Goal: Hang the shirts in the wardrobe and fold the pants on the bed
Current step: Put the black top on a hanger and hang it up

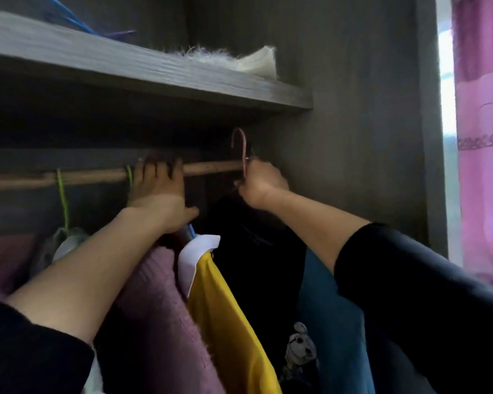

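A wooden rail [214,167] runs across the wardrobe under a grey shelf [154,72]. My right hand [261,184] grips the neck of a pink hanger [241,146]; its hook rises just above the rail's right end. A black shirt [256,265] with a small printed figure hangs from that hanger below my hand. My left hand [160,191] reaches up with straight fingers laid over the rail, pushing against hung clothes. Under it hang a pink knit [154,294] and a yellow shirt with a white collar [225,302].
Green hanger hooks [61,191] sit on the rail at left. A blue garment [330,322] hangs right of the black shirt. The wardrobe's side wall [353,137] is close on the right. A furry item [211,54] and blue hangers [77,21] lie on the shelf. Pink curtain [484,137] at far right.
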### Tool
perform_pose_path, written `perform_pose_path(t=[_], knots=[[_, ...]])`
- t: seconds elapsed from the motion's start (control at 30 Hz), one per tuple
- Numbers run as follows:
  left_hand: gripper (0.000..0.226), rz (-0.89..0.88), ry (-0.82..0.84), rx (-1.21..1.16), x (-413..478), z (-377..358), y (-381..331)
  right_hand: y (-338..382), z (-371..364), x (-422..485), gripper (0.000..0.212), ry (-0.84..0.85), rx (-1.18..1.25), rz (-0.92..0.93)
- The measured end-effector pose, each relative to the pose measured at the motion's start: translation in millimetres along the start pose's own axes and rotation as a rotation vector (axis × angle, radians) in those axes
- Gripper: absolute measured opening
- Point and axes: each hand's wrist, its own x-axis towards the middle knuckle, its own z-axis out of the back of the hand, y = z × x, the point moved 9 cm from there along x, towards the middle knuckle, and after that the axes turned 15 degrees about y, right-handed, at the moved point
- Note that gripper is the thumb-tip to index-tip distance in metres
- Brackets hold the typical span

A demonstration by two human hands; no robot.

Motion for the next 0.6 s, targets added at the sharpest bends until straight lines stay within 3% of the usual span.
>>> perform_pose_path(t=[0.07, 0.27, 0.6], knots=[[0.103, -0.013, -0.009, 0.007, 1.0, -3.0, 2.0, 5.4, -11.9, 10.3, 0.027, 0.001, -0.014, 0.004], [0.103, -0.034, -0.041, -0.009, 0.4, -3.2, 1.7, 6.8, -54.2, 24.0, 0.009, 0.112, -0.008, 0.069], [0.100, -0.061, -0.080, -0.054, -2.5, -6.1, 2.6, 1.5, -85.6, 13.7, 0.029, 0.215, -0.053, 0.059]])
